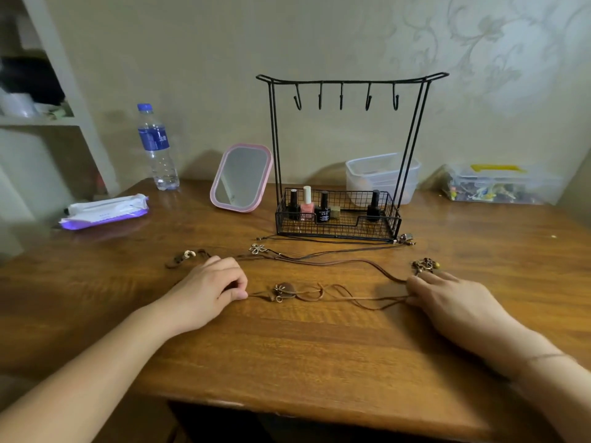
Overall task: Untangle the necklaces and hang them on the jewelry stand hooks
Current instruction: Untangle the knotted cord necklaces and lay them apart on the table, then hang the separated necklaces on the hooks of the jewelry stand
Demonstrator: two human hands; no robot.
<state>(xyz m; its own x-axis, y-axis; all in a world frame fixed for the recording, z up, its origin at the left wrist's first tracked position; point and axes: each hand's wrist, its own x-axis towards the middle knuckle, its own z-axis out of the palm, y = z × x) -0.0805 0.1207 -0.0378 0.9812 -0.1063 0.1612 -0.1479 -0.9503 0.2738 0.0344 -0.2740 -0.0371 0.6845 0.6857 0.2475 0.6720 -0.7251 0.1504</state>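
Presently the left hand (213, 287) lies with fingers curled, thumb and forefinger pinching one end of the tan cord necklace (319, 295); the right hand (447, 294) pins the far end under loosely bent fingers. Cords appear light, limp and prone to snagging; the heart pendant (284, 290) adds slight weight. Best hold is the cord near its ends, not the pendants. Other necklaces (319, 255) lie crossed on the table (319, 353), before the jewelry stand (345, 155), hooks (341, 100) bare.
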